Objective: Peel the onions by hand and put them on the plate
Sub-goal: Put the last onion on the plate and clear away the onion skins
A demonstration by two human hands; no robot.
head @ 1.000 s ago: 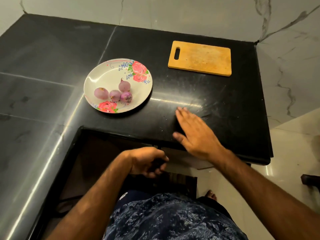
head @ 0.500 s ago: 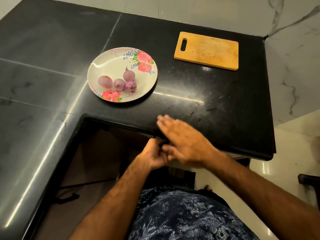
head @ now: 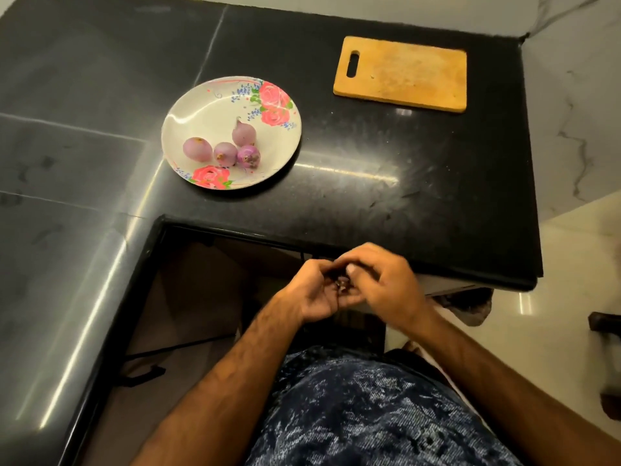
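Observation:
Several small peeled purple onions (head: 225, 151) lie together on a white plate (head: 201, 109) with pink roses, on the black counter. My two hands meet in front of my body, just below the counter's front edge. My left hand (head: 311, 292) is cupped palm up and holds small dark purplish peel scraps (head: 342, 284). My right hand (head: 389, 285) curls over it from the right, its fingertips on the same scraps. Most of the scraps are hidden between the fingers.
A wooden cutting board (head: 403, 74) lies at the back right of the black L-shaped counter (head: 386, 183). The counter's front edge runs just above my hands. White floor shows at the right, and a dark open space lies under the counter at the left.
My right hand swept across the counter toward its front edge and came off it. My left hand rose to meet it, and both now close together around the scraps.

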